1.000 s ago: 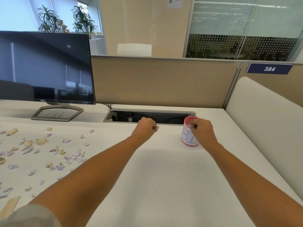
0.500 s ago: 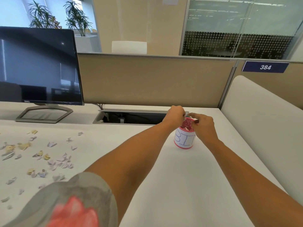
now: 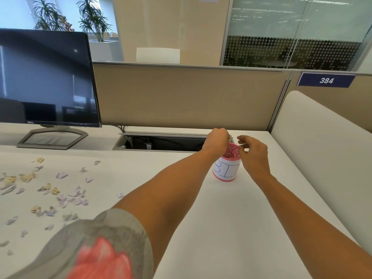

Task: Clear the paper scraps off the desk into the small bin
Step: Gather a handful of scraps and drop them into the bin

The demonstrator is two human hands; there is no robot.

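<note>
Desk (image 3: pixel 221 228): smooth matt white top. Bin (image 3: pixel 232 154): pink, cut-out rose pattern up top, thin metal or plastic, can't tell which. White paper label (image 3: pixel 226 171) wrapped round it. Paper scraps (image 3: pixel 62 175): crumpled, matt, lilac and yellow. Monitor (image 3: pixel 46 77): glossy black screen; stand (image 3: pixel 52 138) matt grey. Partition (image 3: pixel 181 97): beige, cloth-like. Sleeve (image 3: pixel 112 228): grey cloth, red print.

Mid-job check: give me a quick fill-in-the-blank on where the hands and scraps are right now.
1. The left hand and right hand are both at the rim of the ____.
2. The scraps lie on the ____ side of the desk.
3. The blue sign reads ____.

Missing words: bin; left; 384.
</note>
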